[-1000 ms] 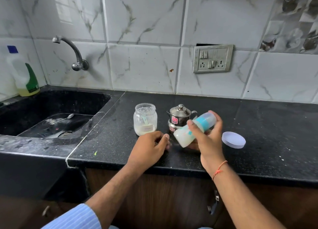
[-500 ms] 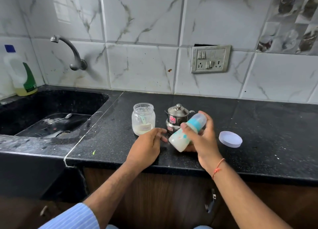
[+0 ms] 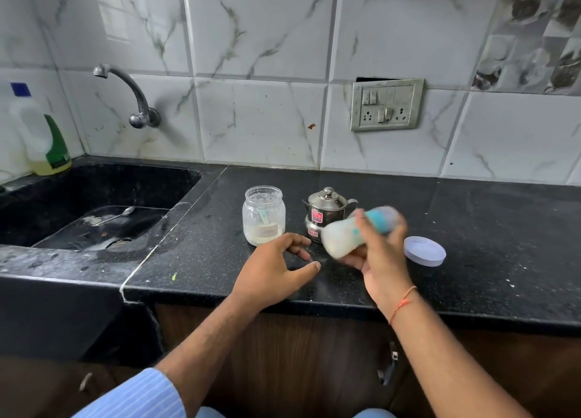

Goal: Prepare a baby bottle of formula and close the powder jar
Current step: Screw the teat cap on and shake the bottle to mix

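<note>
Open clear glass powder jar (image 3: 264, 215): lidless. Round white plastic lid (image 3: 425, 250) lies right of jar, nearest right hand (image 3: 382, 260), which grips tilted milky baby bottle (image 3: 349, 233). Left hand (image 3: 276, 266) relaxed, empty, nearer jar.

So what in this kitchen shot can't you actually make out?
All in the head view:
- Baby bottle in the right hand: motion blur smears it, so markings and fill level are unreadable.
- Powder jar label: too small to read.
- Steel pot: its lid hides the contents.
- Soap bottle: its left side is cut off by the frame edge.
</note>
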